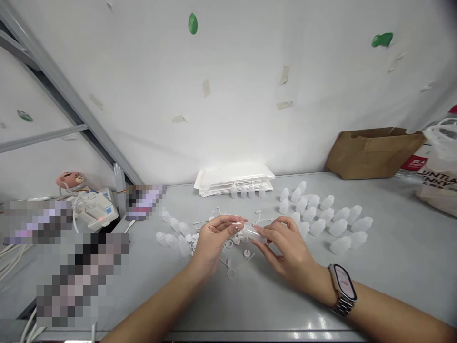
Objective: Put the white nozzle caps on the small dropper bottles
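My left hand point(216, 238) and my right hand point(285, 250) meet over the middle of the grey table point(392, 238). Between their fingertips they hold one small translucent plastic bottle point(254, 233), lying sideways. My left fingers pinch at its left end, where a small cap part may sit; I cannot make it out. My right fingers wrap the bottle's body. Loose white caps and rings point(231, 273) lie under the hands. A watch point(343, 288) is on my right wrist.
Several lying bottles point(332, 221) form rows to the right, more lie in a heap point(176, 233) to the left. Several bottles stand upright point(247, 191) before a white stack of sheets point(233, 177). A brown paper bag point(374, 151) is at the back right.
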`<state>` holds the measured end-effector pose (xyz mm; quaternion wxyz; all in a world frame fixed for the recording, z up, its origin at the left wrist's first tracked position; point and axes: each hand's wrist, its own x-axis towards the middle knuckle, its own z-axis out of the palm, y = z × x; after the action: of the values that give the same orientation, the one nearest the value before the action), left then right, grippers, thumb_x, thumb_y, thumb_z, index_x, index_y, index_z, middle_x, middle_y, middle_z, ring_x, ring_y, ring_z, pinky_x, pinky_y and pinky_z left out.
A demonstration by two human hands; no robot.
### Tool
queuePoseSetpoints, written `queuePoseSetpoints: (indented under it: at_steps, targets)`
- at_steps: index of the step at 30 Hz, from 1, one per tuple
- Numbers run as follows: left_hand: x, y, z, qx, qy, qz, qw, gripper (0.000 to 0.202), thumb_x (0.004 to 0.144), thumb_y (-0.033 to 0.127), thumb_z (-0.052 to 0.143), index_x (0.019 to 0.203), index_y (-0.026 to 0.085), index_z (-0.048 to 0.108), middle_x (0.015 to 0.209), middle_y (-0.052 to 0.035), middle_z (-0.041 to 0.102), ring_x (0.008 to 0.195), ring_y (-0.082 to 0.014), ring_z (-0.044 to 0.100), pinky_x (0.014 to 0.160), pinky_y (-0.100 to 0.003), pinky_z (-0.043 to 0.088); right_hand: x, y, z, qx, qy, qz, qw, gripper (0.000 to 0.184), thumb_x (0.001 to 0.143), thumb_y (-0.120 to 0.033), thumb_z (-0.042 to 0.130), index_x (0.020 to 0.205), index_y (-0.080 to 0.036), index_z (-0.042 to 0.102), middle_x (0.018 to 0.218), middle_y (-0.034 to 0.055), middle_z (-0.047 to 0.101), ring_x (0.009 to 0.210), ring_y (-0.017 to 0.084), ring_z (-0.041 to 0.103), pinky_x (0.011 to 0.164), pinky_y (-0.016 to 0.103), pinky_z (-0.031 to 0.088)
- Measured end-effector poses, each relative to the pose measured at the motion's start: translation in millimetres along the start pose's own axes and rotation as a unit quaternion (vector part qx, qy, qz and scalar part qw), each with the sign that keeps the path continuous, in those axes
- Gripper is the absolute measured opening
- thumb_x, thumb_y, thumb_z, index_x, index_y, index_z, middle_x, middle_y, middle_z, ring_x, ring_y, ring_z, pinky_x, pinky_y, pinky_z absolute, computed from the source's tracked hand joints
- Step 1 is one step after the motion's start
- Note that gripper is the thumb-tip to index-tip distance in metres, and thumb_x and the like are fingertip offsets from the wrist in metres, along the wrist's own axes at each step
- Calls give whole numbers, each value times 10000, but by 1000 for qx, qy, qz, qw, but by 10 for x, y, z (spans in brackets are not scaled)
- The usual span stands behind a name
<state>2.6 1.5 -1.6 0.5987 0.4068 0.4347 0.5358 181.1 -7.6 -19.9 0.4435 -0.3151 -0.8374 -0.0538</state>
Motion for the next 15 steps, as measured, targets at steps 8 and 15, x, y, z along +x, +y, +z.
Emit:
queuePoseSetpoints:
  at_steps: [8, 15]
  targets:
    - [12, 6, 8, -41, -20, -9, 999, 193, 606, 205, 761, 783, 172, 692, 878, -52, 730, 945, -212, 629, 857, -329, 449, 74, -66, -1, 260, -96, 249, 928, 230, 896, -334, 436, 819, -164, 569, 604, 15, 587, 559, 141, 558, 568, 291, 472]
    - [21, 6, 18, -19, 0, 20, 1000, 188, 644, 207, 735, 818, 166, 679, 869, -57, 731, 898, -212, 647, 853, -343, 454, 107, -49, 67, 448, -113, 347, 816, 305, 884, -437, 412, 930, -172, 554, 669, 14, 612, 593, 140, 599, 605, 291, 502]
